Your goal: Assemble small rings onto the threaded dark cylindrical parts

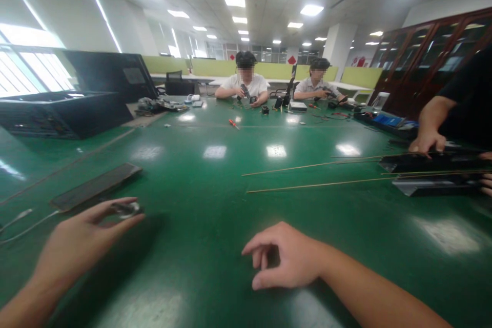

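My left hand is closed on a small shiny metal part, pinched between thumb and fingertips above the green table. The part's exact kind is too blurred to tell. Toward the middle front, my right hand hovers over the table with thumb and forefinger apart and the other fingers curled, holding nothing visible. A flat dark bar-shaped panel with a pale cable lies just beyond my left hand.
Two thin long rods reach in from dark metal channels at the right, where another person's hand rests. A black computer case stands far left. Beyond an orange screwdriver, two people handle tools across the table.
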Tool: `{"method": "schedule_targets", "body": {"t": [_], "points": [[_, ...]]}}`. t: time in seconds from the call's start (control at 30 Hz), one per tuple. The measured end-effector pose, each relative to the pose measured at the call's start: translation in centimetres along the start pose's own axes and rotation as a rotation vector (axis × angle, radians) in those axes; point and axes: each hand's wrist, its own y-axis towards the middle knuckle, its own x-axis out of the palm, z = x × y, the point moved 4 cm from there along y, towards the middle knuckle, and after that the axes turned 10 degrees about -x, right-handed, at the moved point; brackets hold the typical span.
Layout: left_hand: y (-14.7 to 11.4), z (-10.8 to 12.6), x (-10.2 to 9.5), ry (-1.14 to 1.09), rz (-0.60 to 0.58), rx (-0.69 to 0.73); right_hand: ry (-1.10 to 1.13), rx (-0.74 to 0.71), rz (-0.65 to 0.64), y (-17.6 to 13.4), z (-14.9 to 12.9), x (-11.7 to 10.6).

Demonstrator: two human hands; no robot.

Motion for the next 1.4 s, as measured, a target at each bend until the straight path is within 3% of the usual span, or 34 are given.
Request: {"method": "schedule_targets", "body": {"t": [0.13,0.2,0.3,0.47,0.57,0.77,0.9,1.13,1.4], "points": [[-4.3,5.0,5.0,-0.267,-0.349,0.316,-0.040,-0.036,0.196,0.0,-1.0,-1.4],[-7.1,7.5,6.5,-0.335,-0.428,0.490,-0.105,-0.072,0.275,-0.2,-1.7,-2.0],[-10.6,10.0,7.9,-0.345,-0.515,0.629,-0.168,-0.130,0.313,-0.3,-2.8,-2.2],[-13.8,11.4,9.0,-0.359,-0.636,0.756,-0.319,-0.143,0.306,-0.6,-3.7,-1.9],[-14.0,10.6,9.7,-0.361,-0.650,0.799,-0.410,-0.117,0.287,-0.6,-3.6,-1.7],[-12.9,8.4,10.0,-0.386,-0.482,0.795,-0.512,0.006,0.168,-0.3,-2.3,-1.2],[-13.2,8.7,9.3,-0.404,-0.454,0.855,-0.531,0.035,0.122,-0.2,-1.8,-1.0],[-13.3,9.0,8.9,-0.437,-0.420,0.880,-0.626,-0.040,0.107,-0.5,-2.2,-0.6],[-13.6,9.3,9.6,-0.354,-0.568,0.841,-0.649,-0.045,0.053,-0.3,-1.3,0.1]]}}
